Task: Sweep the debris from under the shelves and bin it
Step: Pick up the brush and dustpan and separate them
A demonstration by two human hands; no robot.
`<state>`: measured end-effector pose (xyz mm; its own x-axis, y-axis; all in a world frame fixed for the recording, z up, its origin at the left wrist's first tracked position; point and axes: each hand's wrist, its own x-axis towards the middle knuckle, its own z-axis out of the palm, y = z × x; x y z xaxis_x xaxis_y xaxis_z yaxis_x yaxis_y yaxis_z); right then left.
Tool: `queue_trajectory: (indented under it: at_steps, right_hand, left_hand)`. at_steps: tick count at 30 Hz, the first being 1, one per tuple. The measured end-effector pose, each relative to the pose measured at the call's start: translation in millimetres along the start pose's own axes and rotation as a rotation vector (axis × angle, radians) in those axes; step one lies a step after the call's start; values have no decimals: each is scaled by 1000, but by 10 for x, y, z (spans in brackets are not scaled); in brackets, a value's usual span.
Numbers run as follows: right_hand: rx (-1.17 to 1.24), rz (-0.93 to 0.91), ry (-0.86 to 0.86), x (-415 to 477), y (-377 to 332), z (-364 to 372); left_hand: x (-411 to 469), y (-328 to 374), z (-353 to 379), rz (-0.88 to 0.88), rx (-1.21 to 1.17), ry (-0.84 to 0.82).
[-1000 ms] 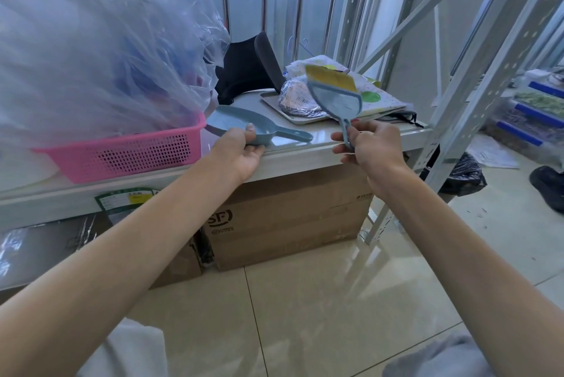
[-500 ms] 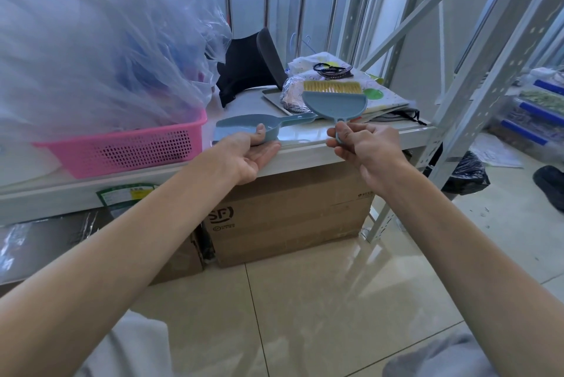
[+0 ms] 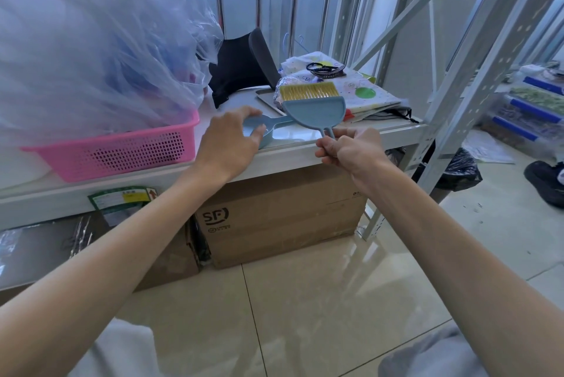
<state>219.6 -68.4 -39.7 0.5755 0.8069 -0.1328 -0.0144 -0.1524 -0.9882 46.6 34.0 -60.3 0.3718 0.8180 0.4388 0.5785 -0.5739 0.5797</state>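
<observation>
The right hand (image 3: 351, 149) pinches the thin handle of the small blue brush (image 3: 314, 109), with its yellow bristles pointing up. Beside it, the left hand (image 3: 232, 138) curls its fingers over the blue dustpan (image 3: 259, 132), which lies on the white shelf (image 3: 293, 150). I judge that the tools are only in hand and no sweeping is begun. Small debris (image 3: 477, 211) lies on the floor tiles (image 3: 305, 315) at the right, near a black bin bag (image 3: 457, 170). Sweeping and binning remain.
</observation>
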Motion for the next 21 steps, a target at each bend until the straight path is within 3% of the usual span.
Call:
queue_trajectory:
  at_steps: [4, 7, 21]
  right_hand:
    - [-37, -2, 4, -11, 2, 13]
    - [-60, -9, 22, 3, 18, 7]
    - [-103, -34, 67, 67, 90, -27]
  left_hand:
    - [-44, -1, 67, 17, 198, -146]
    - [-38, -33, 88, -20, 177, -203]
    - [57, -147, 199, -15, 126, -91]
